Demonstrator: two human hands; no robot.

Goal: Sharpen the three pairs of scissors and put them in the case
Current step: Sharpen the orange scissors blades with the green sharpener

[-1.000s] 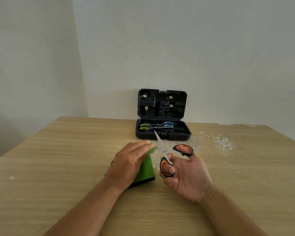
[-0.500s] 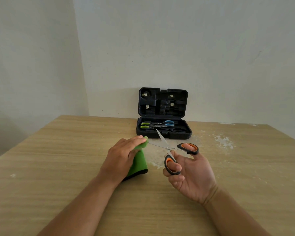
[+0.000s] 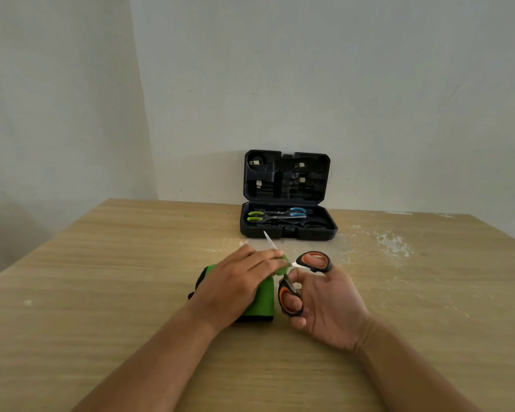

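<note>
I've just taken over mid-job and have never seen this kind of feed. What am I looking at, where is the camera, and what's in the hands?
No machine here: a person works with two bare hands, filmed by a camera worn on their head, looking forward and down. The left hand presses on a green sharpener standing on the wooden table. The right hand holds orange-handled scissors, blades open, at the sharpener's top. At the table's far edge an open black case already holds green-handled scissors and blue-handled scissors.
</note>
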